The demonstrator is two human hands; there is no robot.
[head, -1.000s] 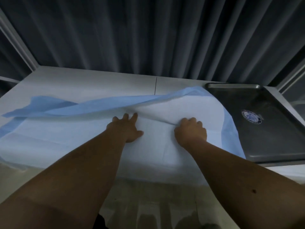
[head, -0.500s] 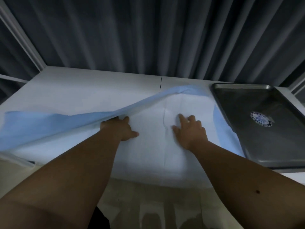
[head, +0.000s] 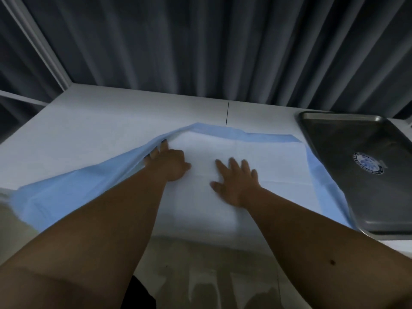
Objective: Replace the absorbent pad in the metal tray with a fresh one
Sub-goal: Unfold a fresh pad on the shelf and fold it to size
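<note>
Pad (head: 245,152) handling: judged light, limp, prone to folding; grip at blue edges. Left hand (head: 167,161) lifts a blue flap with spread fingers; right hand (head: 236,181) presses flat, open, beside the empty tray (head: 334,118).

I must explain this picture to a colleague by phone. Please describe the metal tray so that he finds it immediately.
Start from the white table before the dark curtain. The metal tray lies at its right end, beside the blue-edged pad. It is the only dark, shiny thing there, with a round blue-and-white sticker inside.
</note>
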